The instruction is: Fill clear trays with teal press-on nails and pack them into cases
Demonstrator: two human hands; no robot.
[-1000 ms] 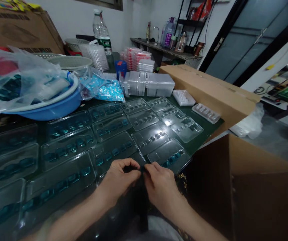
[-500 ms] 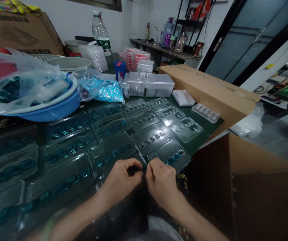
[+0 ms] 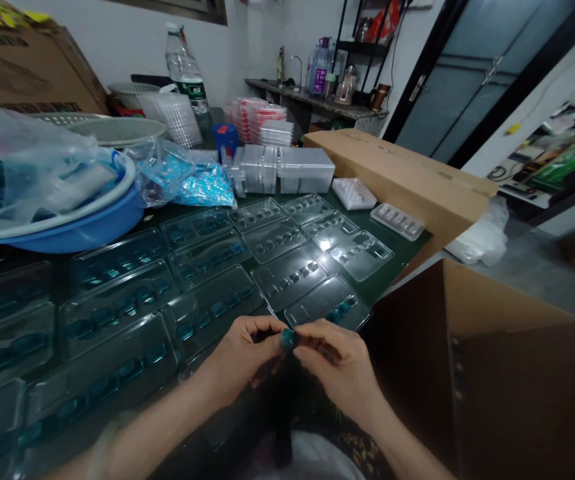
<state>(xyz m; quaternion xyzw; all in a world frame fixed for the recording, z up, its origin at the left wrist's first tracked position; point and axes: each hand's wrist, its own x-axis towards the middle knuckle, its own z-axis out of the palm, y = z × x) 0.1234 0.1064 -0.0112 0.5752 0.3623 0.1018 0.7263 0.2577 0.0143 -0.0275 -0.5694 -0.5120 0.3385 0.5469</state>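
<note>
My left hand (image 3: 240, 360) and my right hand (image 3: 337, 363) meet over the table's near edge, and their fingertips pinch a small glossy teal piece (image 3: 288, 339) from both sides. A thin pale sliver runs up and left from that piece, but its nature is too small to tell. Just beyond my hands lie clear plastic blister trays (image 3: 212, 310), many holding teal pieces in their hollows. The nearest tray to my right hand (image 3: 327, 303) is close but apart from my fingers.
A large open cardboard box (image 3: 467, 380) stands to the right, and a long carton (image 3: 397, 173) lies beyond it. Far along the table sit stacked clear containers (image 3: 282, 170). A blue basin (image 3: 82, 233) under a plastic bag (image 3: 27, 173) stands at the left.
My fingertips have parted a little, and the teal piece now shows between them. The whole view has shifted slightly, with the table's contents sitting further left.
</note>
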